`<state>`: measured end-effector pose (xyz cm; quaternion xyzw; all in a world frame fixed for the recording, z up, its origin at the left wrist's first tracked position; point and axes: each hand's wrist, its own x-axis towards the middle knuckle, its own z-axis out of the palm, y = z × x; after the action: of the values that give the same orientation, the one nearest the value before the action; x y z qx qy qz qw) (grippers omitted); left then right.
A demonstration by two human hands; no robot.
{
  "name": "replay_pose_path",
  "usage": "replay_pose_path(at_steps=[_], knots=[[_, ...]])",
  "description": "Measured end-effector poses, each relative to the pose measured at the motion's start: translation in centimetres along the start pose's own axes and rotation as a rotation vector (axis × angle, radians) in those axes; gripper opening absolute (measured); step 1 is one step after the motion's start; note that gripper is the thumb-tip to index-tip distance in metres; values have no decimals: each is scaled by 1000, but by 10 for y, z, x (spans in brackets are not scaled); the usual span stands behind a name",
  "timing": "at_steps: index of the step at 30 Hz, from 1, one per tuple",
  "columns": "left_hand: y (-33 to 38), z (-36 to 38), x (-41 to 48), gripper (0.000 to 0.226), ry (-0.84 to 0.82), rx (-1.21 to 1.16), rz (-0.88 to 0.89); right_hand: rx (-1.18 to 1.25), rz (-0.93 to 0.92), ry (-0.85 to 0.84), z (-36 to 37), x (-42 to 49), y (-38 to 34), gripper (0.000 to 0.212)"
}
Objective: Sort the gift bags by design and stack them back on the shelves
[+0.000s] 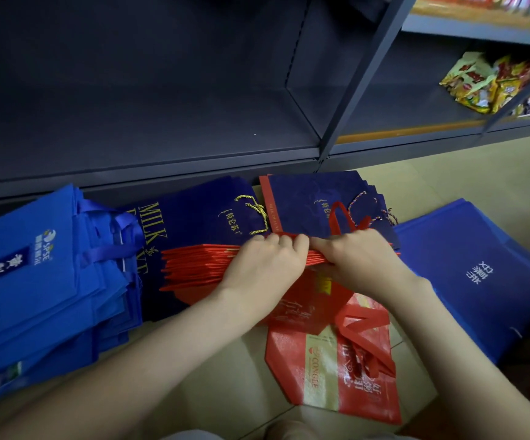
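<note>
Where the left hand and right hand meet, knuckles nearly touching, both curl their fingers over the far edge of a sheaf of red gift bags on the floor. Its long axis runs left to right, parallel to the shelf front, with loose edges fanned leftward. It lies over navy MILK bags, with red-edged navy bags just behind. A bright blue stack hems the left side and a royal blue stack the right. A red printed bag lies nearer the person. The shelf's broad dark deck lies just beyond.
</note>
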<state>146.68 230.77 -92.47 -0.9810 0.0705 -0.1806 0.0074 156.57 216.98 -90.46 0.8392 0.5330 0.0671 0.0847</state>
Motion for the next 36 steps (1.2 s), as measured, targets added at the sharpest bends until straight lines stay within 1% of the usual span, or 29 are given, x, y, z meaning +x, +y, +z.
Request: replay_pose_path(at_steps=[2,3,5,8,9,11,13,14,16,18,19,22,24,26,27,28,29,31,32,34,36], knots=[[-3,-15,4,32,99,22,-17,-18,-7,80,-11,2,6,38],[-5,-23,8,35,137,41,-22,-26,-7,103,-19,3,9,38],[-9,-37,15,32,212,89,-33,-43,-5,179,-38,6,15,38],[-21,-51,27,26,317,153,-64,-121,18,269,-64,16,19,24],[-26,-52,30,24,351,176,-68,-138,39,283,-68,20,17,25],[-36,-50,37,24,405,230,-68,-139,69,326,-69,32,16,35],[-45,-48,41,26,442,264,-90,-54,118,366,-67,44,13,39],[-49,-48,42,27,459,279,-118,11,161,365,-65,50,12,35],[-55,-45,40,32,484,327,-185,209,297,275,-57,62,12,26],[-60,-37,31,46,464,371,-234,501,412,246,-46,70,11,25],[-60,-30,23,59,420,326,-237,644,481,253,-40,73,9,22],[-48,7,-9,102,238,67,-224,1052,732,226,-23,76,7,12],[-37,38,-33,124,91,34,-227,1347,893,205,-14,73,5,16],[-34,65,-52,134,-11,77,-204,1582,1006,163,-9,67,5,24],[-37,74,-57,132,-21,84,-194,1658,1044,127,-7,63,5,24],[-40,80,-59,123,3,78,-179,1704,1077,86,-4,58,4,23],[-45,85,-60,104,70,82,-153,1737,1101,47,-1,54,4,20],[-55,91,-55,58,202,101,-104,1777,1126,7,7,49,5,18],[-59,92,-52,48,229,98,-96,1791,1131,1,10,47,6,16],[-64,94,-45,42,232,81,-90,1822,1131,-12,15,45,8,13],[-65,98,-40,36,228,91,-71,1809,1116,-50,18,43,10,15]])
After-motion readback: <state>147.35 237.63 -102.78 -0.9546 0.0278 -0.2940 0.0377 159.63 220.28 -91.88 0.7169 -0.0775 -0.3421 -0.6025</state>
